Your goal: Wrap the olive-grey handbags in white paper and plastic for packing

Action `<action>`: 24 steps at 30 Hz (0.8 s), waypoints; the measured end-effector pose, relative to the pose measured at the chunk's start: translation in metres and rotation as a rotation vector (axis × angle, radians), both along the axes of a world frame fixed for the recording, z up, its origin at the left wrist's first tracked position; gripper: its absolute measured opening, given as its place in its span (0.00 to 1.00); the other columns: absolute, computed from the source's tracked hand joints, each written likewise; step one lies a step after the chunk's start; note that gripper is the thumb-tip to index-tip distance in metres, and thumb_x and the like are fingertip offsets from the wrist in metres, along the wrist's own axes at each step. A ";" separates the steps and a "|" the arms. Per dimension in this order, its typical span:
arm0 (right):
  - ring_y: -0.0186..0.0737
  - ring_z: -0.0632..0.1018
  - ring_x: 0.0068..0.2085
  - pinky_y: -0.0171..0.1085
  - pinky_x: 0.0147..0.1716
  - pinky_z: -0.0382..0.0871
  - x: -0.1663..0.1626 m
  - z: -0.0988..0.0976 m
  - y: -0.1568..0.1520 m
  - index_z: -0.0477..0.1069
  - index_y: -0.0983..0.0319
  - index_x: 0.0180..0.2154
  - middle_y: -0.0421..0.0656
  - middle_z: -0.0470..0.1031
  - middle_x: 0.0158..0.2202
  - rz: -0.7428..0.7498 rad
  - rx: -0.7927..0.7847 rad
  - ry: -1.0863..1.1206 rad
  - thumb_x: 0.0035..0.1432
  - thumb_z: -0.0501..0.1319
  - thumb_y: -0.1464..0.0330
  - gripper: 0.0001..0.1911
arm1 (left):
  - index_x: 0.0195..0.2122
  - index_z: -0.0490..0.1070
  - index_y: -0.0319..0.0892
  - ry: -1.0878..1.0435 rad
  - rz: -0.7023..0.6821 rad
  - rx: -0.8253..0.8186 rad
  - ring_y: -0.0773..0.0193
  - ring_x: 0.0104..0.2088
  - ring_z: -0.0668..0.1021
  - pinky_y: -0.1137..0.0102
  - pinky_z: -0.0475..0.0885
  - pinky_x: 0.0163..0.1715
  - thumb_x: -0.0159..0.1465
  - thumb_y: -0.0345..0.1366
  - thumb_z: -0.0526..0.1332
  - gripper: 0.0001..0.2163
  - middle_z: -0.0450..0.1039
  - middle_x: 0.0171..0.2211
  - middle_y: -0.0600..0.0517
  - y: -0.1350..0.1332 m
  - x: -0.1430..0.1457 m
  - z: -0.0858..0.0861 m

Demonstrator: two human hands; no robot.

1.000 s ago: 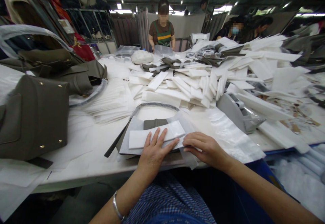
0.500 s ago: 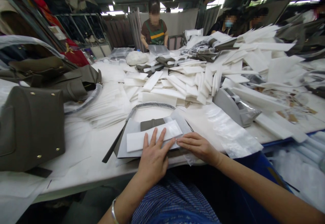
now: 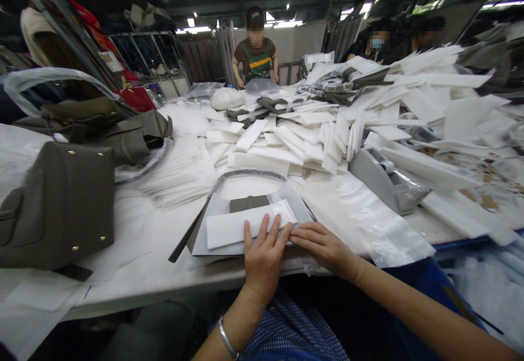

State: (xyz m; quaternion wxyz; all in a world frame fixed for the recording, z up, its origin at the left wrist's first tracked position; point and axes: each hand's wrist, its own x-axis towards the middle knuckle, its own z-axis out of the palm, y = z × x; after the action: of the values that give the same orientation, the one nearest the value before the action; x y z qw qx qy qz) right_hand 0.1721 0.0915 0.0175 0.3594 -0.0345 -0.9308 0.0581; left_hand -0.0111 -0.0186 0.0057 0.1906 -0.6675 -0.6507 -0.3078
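Note:
A flat grey bag piece (image 3: 213, 246) lies at the near table edge with a white foam strip (image 3: 233, 226) laid across it and an olive leather tab (image 3: 249, 203) behind the strip. My left hand (image 3: 264, 257) rests flat on the strip's right end, fingers stretched out. My right hand (image 3: 323, 246) lies beside it, fingers flat and pointing left, pressing thin clear film at the piece's right edge. The two hands' fingertips nearly touch. A grey wrapped strap (image 3: 245, 174) arcs behind the piece.
An olive handbag (image 3: 57, 202) stands at left, with more bags (image 3: 123, 131) behind it. A grey tape dispenser (image 3: 387, 183) sits to the right. Heaps of white foam strips (image 3: 311, 137) cover the middle and right. A person in a green apron (image 3: 256, 49) stands at the far end.
My left hand has slid right along the foam strip, close to my right hand. My right hand's fingers have flattened and turned left. The camera shifted slightly.

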 end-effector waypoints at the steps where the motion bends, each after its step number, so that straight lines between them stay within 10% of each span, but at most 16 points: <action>1: 0.44 0.77 0.52 0.45 0.51 0.76 0.001 0.008 0.000 0.70 0.62 0.58 0.49 0.80 0.50 0.023 -0.041 -0.027 0.69 0.56 0.73 0.18 | 0.61 0.67 0.56 0.004 0.002 0.010 0.55 0.64 0.69 0.47 0.35 0.70 0.72 0.43 0.54 0.17 0.67 0.62 0.56 0.000 0.000 -0.001; 8: 0.44 0.77 0.54 0.45 0.55 0.72 -0.045 0.064 0.028 0.74 0.60 0.52 0.47 0.79 0.50 -0.057 -0.193 -0.127 0.68 0.58 0.70 0.13 | 0.61 0.67 0.57 0.033 0.008 0.072 0.55 0.63 0.69 0.47 0.35 0.70 0.72 0.41 0.53 0.17 0.67 0.62 0.57 0.001 0.001 -0.006; 16: 0.53 0.75 0.57 0.56 0.60 0.61 -0.107 0.047 0.059 0.77 0.65 0.47 0.53 0.80 0.48 -0.337 0.004 -0.646 0.71 0.53 0.65 0.16 | 0.59 0.70 0.57 0.044 0.026 0.086 0.58 0.63 0.70 0.48 0.35 0.71 0.72 0.41 0.56 0.16 0.70 0.60 0.58 0.003 0.000 -0.007; 24: 0.49 0.74 0.59 0.55 0.61 0.61 -0.082 0.046 0.061 0.76 0.61 0.49 0.48 0.79 0.52 -0.225 -0.143 -0.501 0.71 0.52 0.68 0.15 | 0.58 0.70 0.57 0.038 -0.006 0.100 0.60 0.62 0.70 0.48 0.34 0.71 0.72 0.41 0.56 0.15 0.72 0.58 0.61 0.003 -0.002 -0.008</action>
State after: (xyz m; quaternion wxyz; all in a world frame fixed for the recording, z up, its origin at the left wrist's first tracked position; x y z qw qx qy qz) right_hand 0.0900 0.1529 0.0633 0.1189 -0.1760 -0.9745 0.0728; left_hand -0.0128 -0.0159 -0.0022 0.2351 -0.6647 -0.6287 -0.3279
